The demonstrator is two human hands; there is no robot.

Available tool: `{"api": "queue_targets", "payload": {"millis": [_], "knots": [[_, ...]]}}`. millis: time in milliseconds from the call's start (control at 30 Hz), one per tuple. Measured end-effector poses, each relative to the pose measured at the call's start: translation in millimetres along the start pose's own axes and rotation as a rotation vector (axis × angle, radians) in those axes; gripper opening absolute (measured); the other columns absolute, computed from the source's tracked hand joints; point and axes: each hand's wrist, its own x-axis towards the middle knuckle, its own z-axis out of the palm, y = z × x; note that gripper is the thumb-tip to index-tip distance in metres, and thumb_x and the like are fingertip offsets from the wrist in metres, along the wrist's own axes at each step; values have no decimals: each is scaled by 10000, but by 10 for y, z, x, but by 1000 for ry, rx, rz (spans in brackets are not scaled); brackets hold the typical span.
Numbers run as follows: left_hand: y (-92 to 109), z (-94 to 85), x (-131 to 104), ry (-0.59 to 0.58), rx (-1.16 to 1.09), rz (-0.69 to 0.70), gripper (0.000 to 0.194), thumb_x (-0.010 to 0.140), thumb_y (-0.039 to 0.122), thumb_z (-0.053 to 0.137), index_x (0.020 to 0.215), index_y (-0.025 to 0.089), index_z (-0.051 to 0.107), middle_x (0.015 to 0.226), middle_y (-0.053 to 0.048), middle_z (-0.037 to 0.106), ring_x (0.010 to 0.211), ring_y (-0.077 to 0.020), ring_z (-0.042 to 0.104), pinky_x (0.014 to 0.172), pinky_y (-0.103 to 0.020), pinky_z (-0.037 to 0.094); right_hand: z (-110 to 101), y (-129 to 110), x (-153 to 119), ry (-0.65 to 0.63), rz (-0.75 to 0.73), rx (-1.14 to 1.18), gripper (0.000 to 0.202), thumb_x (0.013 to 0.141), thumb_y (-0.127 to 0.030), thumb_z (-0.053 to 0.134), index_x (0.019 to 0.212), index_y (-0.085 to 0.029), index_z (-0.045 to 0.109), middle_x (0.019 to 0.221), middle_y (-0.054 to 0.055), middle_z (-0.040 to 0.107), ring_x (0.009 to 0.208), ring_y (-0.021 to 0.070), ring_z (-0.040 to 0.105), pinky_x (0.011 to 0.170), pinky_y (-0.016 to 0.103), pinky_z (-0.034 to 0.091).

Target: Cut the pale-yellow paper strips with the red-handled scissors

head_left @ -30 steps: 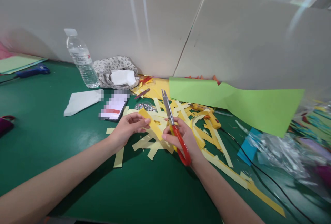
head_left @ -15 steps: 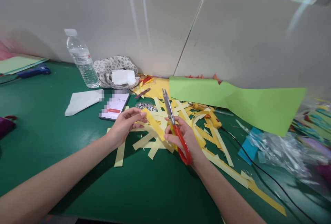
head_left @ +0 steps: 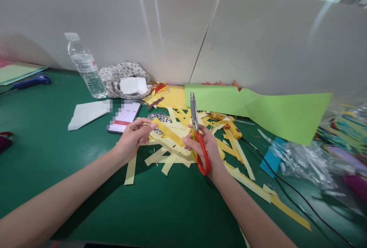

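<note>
L hand [head_left: 132,139] pinches one end of short flat yellow paper strip [head_left: 168,132]; R hand [head_left: 205,149] grips red-handled metal scissors [head_left: 200,133], blades up, fingertips at strip's other end. Strip's held above pile of pale & dark yellow paper strips [head_left: 170,161] on green worktop [head_left: 160,209], nr yellow glue gun w/ black cable [head_left: 233,130].

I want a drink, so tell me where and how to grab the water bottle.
Take the bottle around the middle of its body, near the label, best with the left hand once it is free of the yellow strip. Come from the front left: the body is tall and round, while the patterned pouch crowds its right and the wall stands behind.
</note>
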Motion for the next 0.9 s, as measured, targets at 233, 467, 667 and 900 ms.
{"api": "queue_targets", "payload": {"millis": [233, 467, 667, 900], "knots": [[-29, 72, -50, -68, 61, -45, 108, 646, 273, 732, 646, 221, 637, 333, 103, 286, 339, -42, 200, 395, -206, 239, 28, -8, -44, -59, -61, -19, 497, 618, -417, 723, 991, -218, 461, 663, -43, 570, 570, 123, 565, 555, 271, 480], [-147, 151, -117, -130, 117, -118, 163, 627, 269, 735, 595, 197, 593, 406, 83, 373, 364, -42, 239, 387, -212, 193, 30, -14, -113, -272, -67, -76, 508, 570, -237, 768, 963, -249, 447, 687, -61, 581, 614, 114, 561, 642, 282, 471], [-123, 134, -110, -118, 185, -106, 136, 652, 314, 723, 646, 194, 658, 428, 66, 397, 382, -43, 289, 395, -207, 230, 30, 8, -116, -254, -67, -111, 486, 575, -207, 750, 972, -246, 471, 667, -62, 565, 595, 103, 526, 614, 266, 459], [-53, 54, -43, -7, 158, -14, 175, 732, 354, 641, 791, 200, 698, 426, 61, 383, 401, -63, 312, 408, -186, 310, 36, 6, -115, -261, -62, -87, 481, 565, -225, 746, 961, -247, 473, 649, -63, 557, 586, 109, 526, 612, 278, 465]]}}
